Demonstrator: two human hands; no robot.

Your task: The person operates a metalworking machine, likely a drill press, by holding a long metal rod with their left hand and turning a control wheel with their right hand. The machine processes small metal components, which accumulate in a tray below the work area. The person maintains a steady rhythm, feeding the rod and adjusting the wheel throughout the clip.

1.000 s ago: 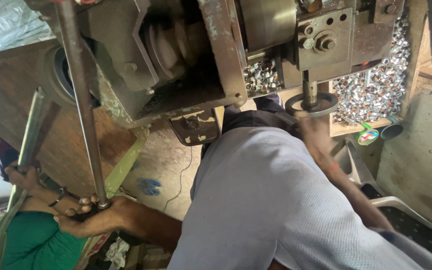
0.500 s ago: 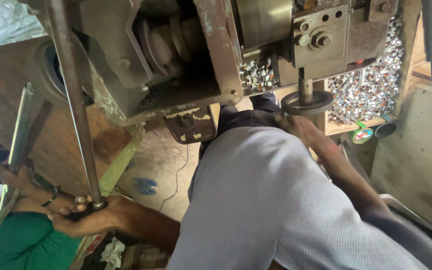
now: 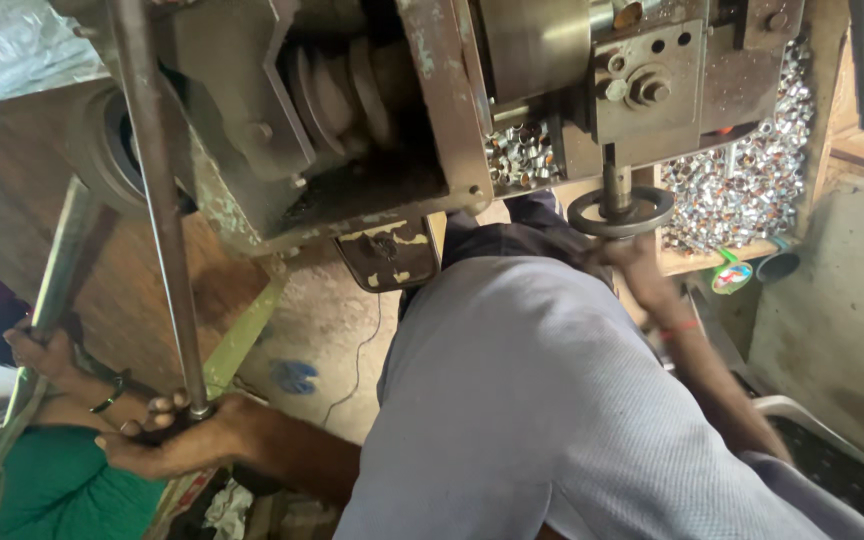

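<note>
Left hand was clenched around the lower end of a long steel lever. The lever's long axis ran steeply, top at the upper frame edge, foot down by the hand, leaning slightly right as it descended. Right hand reached up and grasped the rim of one small handwheel under the machine. One heap of small shiny metal rings lay behind, in a tray. A co-worker's hand, green sleeve, gripped a second bar close beside the left hand; little room there. Bare floor lay open between.
</note>
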